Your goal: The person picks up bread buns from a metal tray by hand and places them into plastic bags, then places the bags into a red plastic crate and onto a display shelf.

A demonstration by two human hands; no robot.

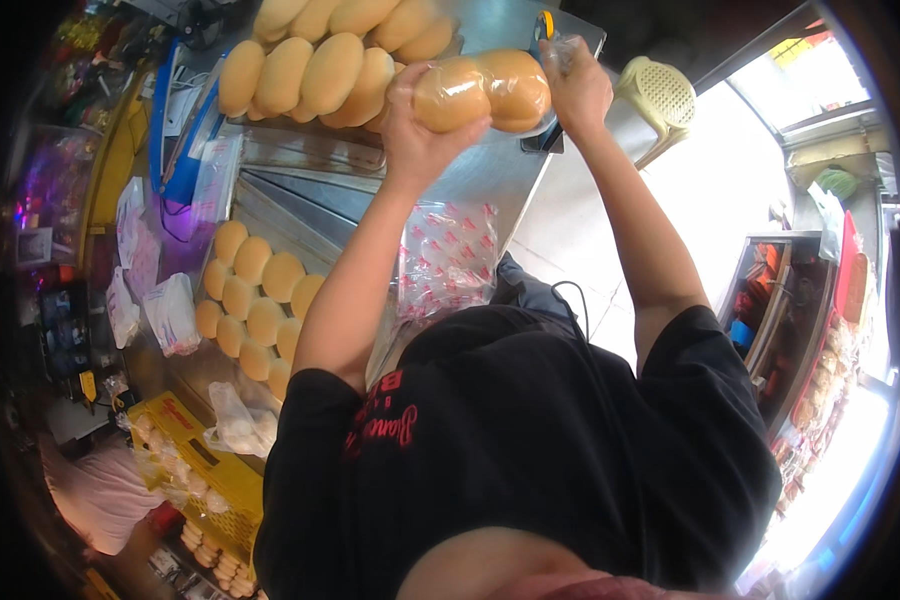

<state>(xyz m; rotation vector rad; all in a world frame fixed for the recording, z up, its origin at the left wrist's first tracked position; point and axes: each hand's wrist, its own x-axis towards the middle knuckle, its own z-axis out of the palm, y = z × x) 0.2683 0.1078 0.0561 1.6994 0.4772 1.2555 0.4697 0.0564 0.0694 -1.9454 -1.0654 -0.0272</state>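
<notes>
Your black shirt [490, 450] fills the near middle, with your two bare arms stretching away over the steel table [480, 180]. At the far end, you hold a clear bag of buns [485, 92] above that surface. Your left hand [425, 135] curls around the bag's left end, thumb along its lower side; your right hand [580, 90] has its fingers closed on the gathered plastic at the other end.

Crowding your left hand is a heap of long buns [330, 75], close behind and beside it. Just beyond your right fingers sits a yellow ring [547, 18], and off the table's right edge stands a pale plastic stool [665, 95]. Between your forearms lies a clear plastic sheet with red print [450, 250].

Left of your left arm, rows of round buns [260, 300] are partly hidden by it. Past them are white plastic bags [173, 312] and a yellow crate [195, 440], with a blue frame [185, 165] farther up.
</notes>
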